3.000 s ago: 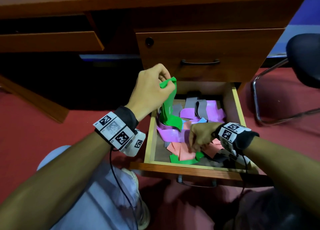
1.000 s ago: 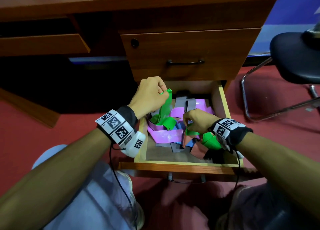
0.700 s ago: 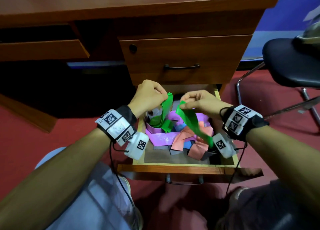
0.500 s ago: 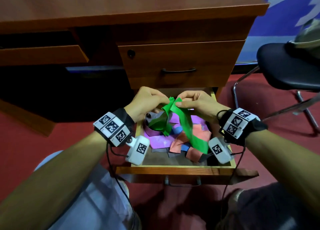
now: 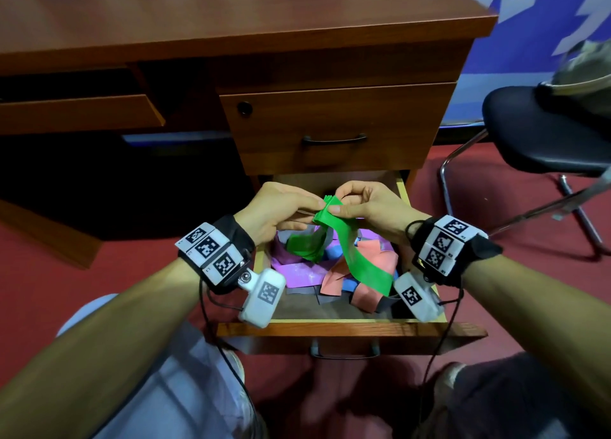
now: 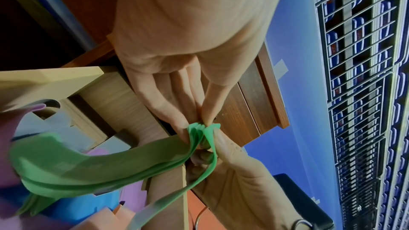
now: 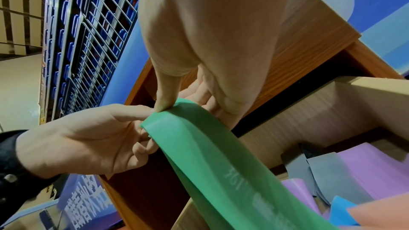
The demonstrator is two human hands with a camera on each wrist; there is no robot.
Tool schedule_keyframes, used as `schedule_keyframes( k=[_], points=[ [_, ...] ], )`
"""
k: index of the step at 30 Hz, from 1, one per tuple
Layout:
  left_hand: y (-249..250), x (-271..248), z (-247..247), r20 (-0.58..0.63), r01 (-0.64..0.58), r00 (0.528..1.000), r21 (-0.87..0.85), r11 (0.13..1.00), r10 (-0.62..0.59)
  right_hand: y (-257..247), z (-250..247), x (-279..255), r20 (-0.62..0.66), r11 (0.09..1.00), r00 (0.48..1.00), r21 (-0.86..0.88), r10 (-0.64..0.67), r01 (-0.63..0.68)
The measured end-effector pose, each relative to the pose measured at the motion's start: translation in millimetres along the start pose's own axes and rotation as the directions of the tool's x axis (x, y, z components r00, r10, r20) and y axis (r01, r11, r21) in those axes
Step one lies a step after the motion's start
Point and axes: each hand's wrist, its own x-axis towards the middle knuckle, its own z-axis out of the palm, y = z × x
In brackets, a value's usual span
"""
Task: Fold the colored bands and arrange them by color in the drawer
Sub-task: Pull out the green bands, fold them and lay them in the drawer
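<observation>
Over open drawer [image 5: 330, 319] on red carpet [image 5: 66, 266], both hands pinching green bands [image 5: 330, 214].

Left hand [image 5: 277, 212] and right hand [image 5: 367, 207] — fingertips together, each grip pinched

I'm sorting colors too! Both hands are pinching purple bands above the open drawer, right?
Not quite: the bands pinched by the left hand and right hand above the open drawer are green, not purple, as the head view shows. Purple ones lie in the drawer.
</observation>
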Motion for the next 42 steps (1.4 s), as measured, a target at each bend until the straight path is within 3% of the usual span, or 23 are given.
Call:
schedule_keyframes(
  k=[15, 20, 42],
  points=[
    [-4, 4, -1, 0.026, -0.073, 0.997, 0.097, 0.993, 0.071, 0, -1, 2, -0.025, 0.995, 0.999, -0.096, 0.023, -0.026],
    [-7, 5, 1, 0.001, -0.16, 0.987, 0.176, 0.971, 0.162, -1, 0, 1, -0.02, 0.991, 0.999, -0.127, 0.038, -0.04],
    [-11, 10, 5, 0.025, -0.261, 0.965, 0.186, 0.947, 0.261, -5, -1, 1, -0.058, 0.991, 0.996, -0.114, 0.065, -0.071]
  ],
)
